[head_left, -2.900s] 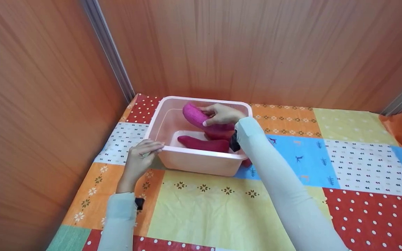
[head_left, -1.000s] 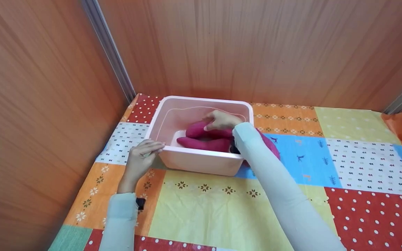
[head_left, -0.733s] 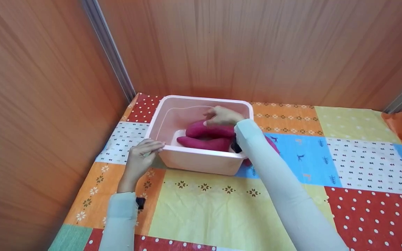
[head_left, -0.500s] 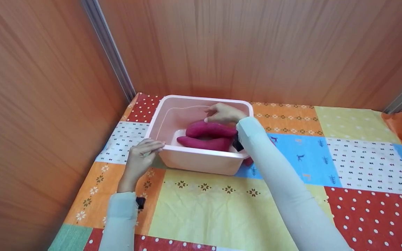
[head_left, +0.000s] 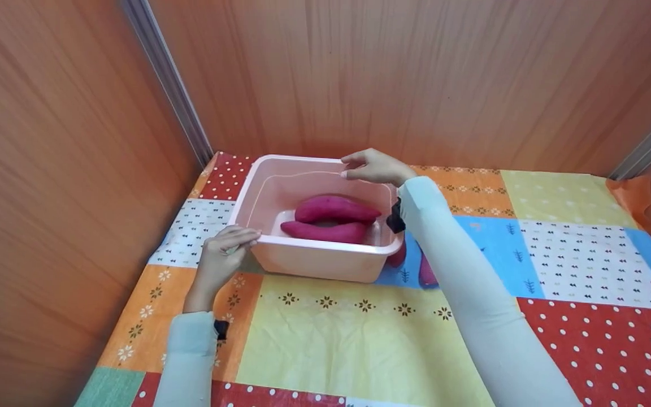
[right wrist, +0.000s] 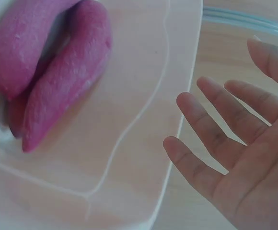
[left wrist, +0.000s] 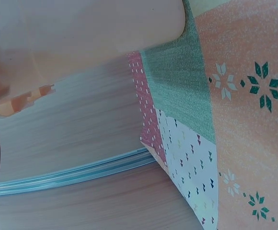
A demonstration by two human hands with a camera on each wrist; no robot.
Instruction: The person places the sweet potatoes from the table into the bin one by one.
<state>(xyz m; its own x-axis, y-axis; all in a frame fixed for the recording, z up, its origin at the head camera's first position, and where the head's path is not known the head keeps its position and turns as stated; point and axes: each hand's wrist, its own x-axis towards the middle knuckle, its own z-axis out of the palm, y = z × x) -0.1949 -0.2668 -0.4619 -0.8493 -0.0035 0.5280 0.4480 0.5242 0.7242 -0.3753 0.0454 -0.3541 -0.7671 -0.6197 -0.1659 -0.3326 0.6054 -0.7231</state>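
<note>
Two sweet potatoes, the farther one [head_left: 334, 208] and the nearer one [head_left: 325, 232], lie side by side on the floor of a pink plastic tub [head_left: 314, 263]. Part of another reddish piece [right wrist: 15, 115] shows beneath them in the right wrist view. My left hand [head_left: 221, 257] grips the tub's front-left rim, fingers over the edge; its thumb is mostly hidden. Over the tub's back-right rim hovers my right hand [head_left: 379, 168], holding nothing. Its fingers [right wrist: 206, 127] are spread and fairly straight in the right wrist view, apart from the sweet potatoes.
Right of the tub, one sweet potato [head_left: 397, 256] lies against its wall and another [head_left: 427, 270] is partly covered by my right sleeve [head_left: 472, 294]. A patchwork cloth [head_left: 354, 345] covers the table. Wood-grain panels [head_left: 393, 79] stand behind and at both sides.
My right hand has lowered a sweet potato into the tub beside the nearer one and let go. It has risen toward the back-right rim. The left hand stays at the rim.
</note>
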